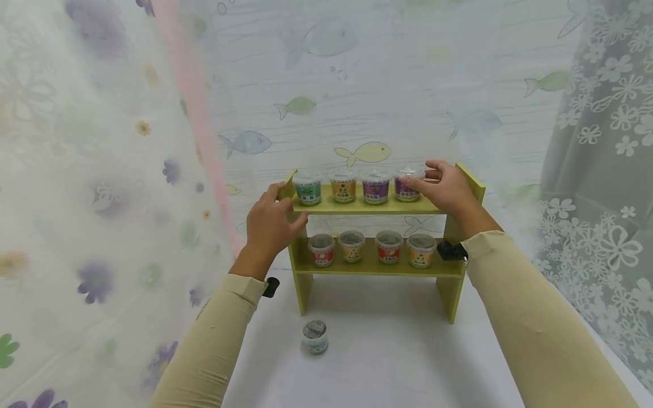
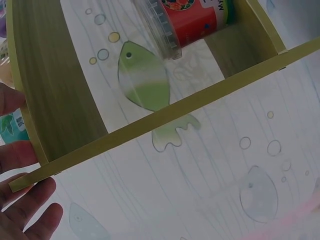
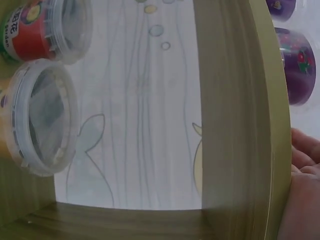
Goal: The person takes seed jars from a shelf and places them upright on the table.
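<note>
In the head view, my left hand (image 1: 270,221) is at the upper left corner of a small green wooden shelf (image 1: 372,211). Its fingers straddle the side panel (image 2: 32,181) in the left wrist view, beside the green-labelled cup (image 1: 308,190). My right hand (image 1: 449,190) holds the rightmost purple-labelled cup (image 1: 408,191) on the top tier, thumb across its front and fingers at its right side. Left of it stand another purple-labelled cup (image 1: 376,190) and an orange-labelled cup (image 1: 343,188). All have clear lids. The right wrist view shows this hand (image 3: 305,185) only partly, beyond the side panel.
Red-labelled cups (image 1: 322,255) and orange-labelled cups (image 1: 421,255) line the lower tier. A small pale cup (image 1: 315,338) stands on the white table surface (image 1: 377,362) before the shelf. Fish-patterned curtain (image 1: 357,90) hangs behind, flowered curtains at the sides.
</note>
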`<state>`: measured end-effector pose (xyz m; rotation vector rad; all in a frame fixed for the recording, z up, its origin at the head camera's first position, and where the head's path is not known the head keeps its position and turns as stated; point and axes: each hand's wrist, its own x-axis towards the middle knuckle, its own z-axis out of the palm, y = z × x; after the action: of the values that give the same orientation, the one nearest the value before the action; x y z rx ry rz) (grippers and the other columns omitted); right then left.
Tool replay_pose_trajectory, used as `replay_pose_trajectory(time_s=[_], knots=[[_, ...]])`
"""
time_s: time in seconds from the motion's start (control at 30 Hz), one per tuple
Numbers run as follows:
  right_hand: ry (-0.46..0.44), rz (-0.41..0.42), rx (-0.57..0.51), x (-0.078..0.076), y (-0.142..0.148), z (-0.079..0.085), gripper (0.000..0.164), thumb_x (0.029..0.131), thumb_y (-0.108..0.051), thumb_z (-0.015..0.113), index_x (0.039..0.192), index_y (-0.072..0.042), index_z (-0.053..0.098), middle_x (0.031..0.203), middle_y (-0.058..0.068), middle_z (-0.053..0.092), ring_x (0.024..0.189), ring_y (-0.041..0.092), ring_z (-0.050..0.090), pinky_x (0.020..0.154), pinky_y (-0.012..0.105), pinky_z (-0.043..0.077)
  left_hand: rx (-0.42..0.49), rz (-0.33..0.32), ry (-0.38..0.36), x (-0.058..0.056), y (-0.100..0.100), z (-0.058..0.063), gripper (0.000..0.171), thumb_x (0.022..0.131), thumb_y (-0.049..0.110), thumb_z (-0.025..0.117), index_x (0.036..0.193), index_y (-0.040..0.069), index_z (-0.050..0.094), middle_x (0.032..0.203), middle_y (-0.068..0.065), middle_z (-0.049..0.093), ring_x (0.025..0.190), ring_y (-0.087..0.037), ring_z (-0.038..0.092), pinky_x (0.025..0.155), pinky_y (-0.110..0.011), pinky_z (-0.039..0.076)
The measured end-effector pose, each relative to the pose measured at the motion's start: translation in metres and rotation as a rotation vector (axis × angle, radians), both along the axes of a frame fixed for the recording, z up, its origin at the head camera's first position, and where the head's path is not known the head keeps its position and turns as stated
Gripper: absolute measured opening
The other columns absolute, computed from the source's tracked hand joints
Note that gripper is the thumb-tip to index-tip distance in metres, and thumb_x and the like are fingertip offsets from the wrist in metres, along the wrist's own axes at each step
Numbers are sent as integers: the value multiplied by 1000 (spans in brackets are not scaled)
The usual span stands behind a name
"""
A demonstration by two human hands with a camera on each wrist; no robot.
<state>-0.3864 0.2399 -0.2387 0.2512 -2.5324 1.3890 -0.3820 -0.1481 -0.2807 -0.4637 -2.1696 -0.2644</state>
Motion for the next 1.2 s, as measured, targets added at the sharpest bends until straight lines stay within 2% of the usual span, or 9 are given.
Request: replay_pose_trajectory(time_s=[0.13,0.33,0.63,0.87,1.1,1.2], knots=[[-7,-6,40,-1,0,-2,113,83,-75,67,165,-10,23,163,23,37,151,40,37,116,61,39,9,-9,-7,2,0,-1,35,90,41,77,78,9,68,142,-13,60,101,-33,68,73,-45,58],[16,-17,93,-1,-2,-3,104,88,-74,63,163,-9,32,159,23,44,148,40,41,114,60,42,13,5,-16,2,-1,-1,35,90,42,76,79,9,69,142,-12,59,102,-32,68,75,-45,59],[10,3,62,0,-3,-4,99,91,-69,63,162,-8,33,159,22,45,147,39,42,115,59,42,13,16,-19,3,-2,-2,36,90,43,76,80,9,70,144,-11,59,99,-32,68,71,-45,58],[8,-4,62,-1,-1,-2,100,90,-70,63,162,-7,33,161,23,41,149,40,40,116,59,40,5,-9,22,1,-1,0,34,89,40,78,78,9,68,143,-13,60,95,-32,68,68,-45,58],[21,16,12,0,-1,1,90,91,-67,64,156,-8,45,148,20,56,136,34,55,110,53,48,-3,6,5,-1,0,2,34,90,41,77,79,10,69,145,-11,59,95,-31,67,67,-44,57],[12,21,12,1,-1,-1,88,92,-67,63,155,-8,45,145,19,58,131,32,58,108,52,49,-6,15,-16,0,0,1,34,90,42,76,80,10,69,146,-11,58,96,-31,67,68,-44,58]])
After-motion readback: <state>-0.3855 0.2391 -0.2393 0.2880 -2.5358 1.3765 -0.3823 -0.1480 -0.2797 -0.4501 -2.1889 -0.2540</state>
